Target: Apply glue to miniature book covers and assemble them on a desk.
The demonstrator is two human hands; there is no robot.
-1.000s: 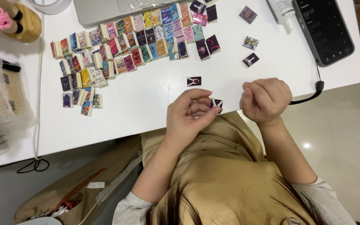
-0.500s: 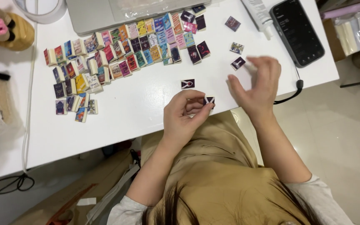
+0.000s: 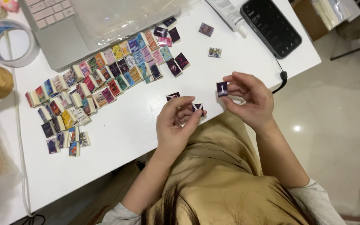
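Nearest us, at the table's near edge, our left hand (image 3: 176, 125) pinches a tiny dark book (image 3: 197, 107) between thumb and fingertips, and just beside it our right hand (image 3: 248, 98) clamps a second miniature book (image 3: 222, 88) upright in its fingertips. Another dark little book (image 3: 173, 96) lies on the white table (image 3: 138, 125) close behind the left hand. Farther off spread rows of colourful miniature books (image 3: 105, 85), then a laptop (image 3: 63, 29), a tape roll (image 3: 9, 41) and a black phone (image 3: 271, 26).

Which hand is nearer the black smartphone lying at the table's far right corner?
Right. The right hand is just below the black smartphone, pinching a tiny dark book. The left hand sits farther off, lower and to the left.
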